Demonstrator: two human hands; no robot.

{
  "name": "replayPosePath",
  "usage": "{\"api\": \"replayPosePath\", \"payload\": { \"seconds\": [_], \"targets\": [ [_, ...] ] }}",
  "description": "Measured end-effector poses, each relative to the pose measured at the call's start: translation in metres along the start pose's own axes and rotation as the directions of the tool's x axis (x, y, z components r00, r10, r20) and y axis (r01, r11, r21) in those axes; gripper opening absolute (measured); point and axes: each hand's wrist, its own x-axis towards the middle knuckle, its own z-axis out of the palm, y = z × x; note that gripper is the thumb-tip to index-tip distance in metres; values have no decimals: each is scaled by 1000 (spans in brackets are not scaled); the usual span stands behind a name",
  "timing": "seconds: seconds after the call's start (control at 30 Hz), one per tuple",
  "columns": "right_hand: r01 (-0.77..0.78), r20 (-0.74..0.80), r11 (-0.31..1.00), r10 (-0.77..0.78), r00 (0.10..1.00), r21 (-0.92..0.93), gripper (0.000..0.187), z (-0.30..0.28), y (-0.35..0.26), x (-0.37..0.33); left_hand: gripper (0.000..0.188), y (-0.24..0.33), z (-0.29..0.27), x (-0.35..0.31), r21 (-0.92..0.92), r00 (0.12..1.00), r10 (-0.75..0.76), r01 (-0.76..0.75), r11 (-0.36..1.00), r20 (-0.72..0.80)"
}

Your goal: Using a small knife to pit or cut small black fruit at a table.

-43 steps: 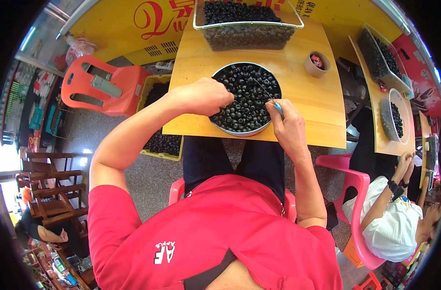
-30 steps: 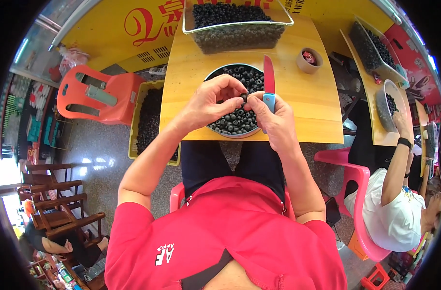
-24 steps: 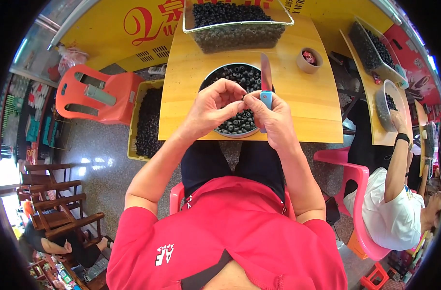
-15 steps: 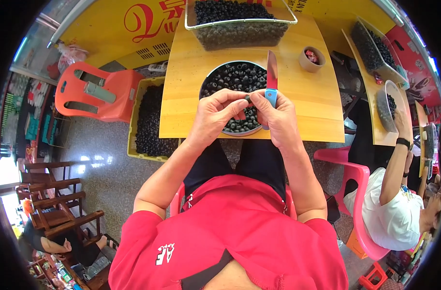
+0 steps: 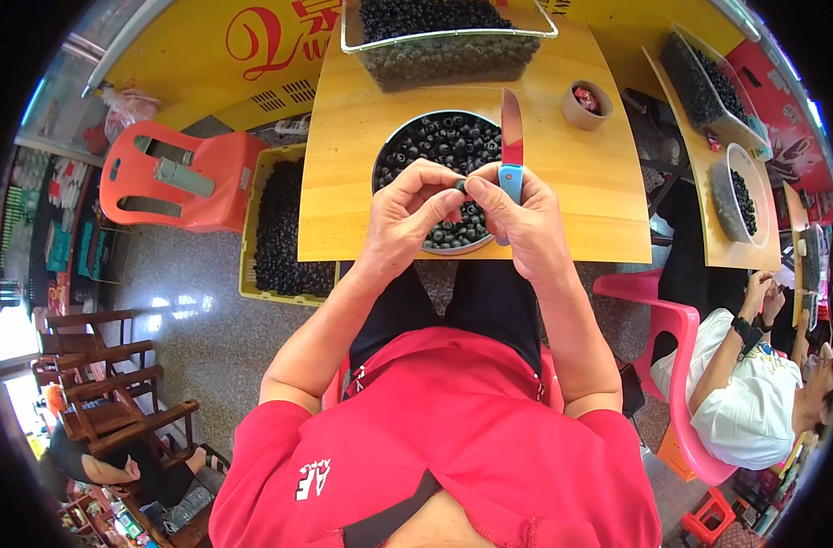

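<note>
head view: two bare hands meet over the near part of a round bowl, fingertips close together.
left hand (image 5: 407,217): thumb and forefinger pinch a small dark greenish round piece (image 5: 459,185) at their tips; the other fingers curl behind.
right hand (image 5: 524,219): thumb and fingers closed around a knife with a blue handle and a broad blade (image 5: 511,178); the thumb tip sits at the small piece, whether pressing on it i cannot tell.
blade: points away from the person, beyond the hands, silver with a red sheen.
small piece: between the two sets of fingertips, above the bowl, partly hidden by them.
bowl: a round, pale-rimmed container (image 5: 453,250) full of glossy black round pieces (image 5: 448,142), at the near edge of a yellow wood-topped table (image 5: 581,205).
far side of table: a clear rectangular plastic tub (image 5: 448,68) heaped with more black pieces; right of the bowl, well apart, a beige round cup (image 5: 585,120) holding something red.
left of table: a yellow plastic crate (image 5: 250,239) of black pieces on the floor, just beside an orange plastic chair (image 5: 229,173) with a grey-green cylinder (image 5: 184,176) on it.
right: a co-worker in a white shirt (image 5: 745,411) on a pink plastic chair (image 5: 680,365), near another table bearing a tub (image 5: 706,82) and a translucent bowl (image 5: 729,215) of dark pieces.
</note>
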Motion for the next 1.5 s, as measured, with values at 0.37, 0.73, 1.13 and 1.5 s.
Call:
{"api": "replayPosePath", "payload": {
  "seconds": [0.37, 0.73, 1.13, 1.5],
  "targets": [
    [-109, 76, 977, 97, 992, 185, 16, -6, 3, -2, 13, -7, -1, -1, -67, 995, 58, -53, 996, 80],
    [458, 257, 275, -542, 800, -846, 12, -4, 3, -13, 13, -8, 2, -1, -52, 999, 38, -38, 998, 3],
    [263, 168, 169, -434, 885, -950, 10, -16, 14, -4, 12, 10, 6, -9, -30, 961, 271, -270, 962, 46],
    [133, 71, 953, -118, 990, -271, 20, 12, -6, -8, 16, 7, 4, -9, 106, 967, 256, -253, 962, -13]
  ]
}}
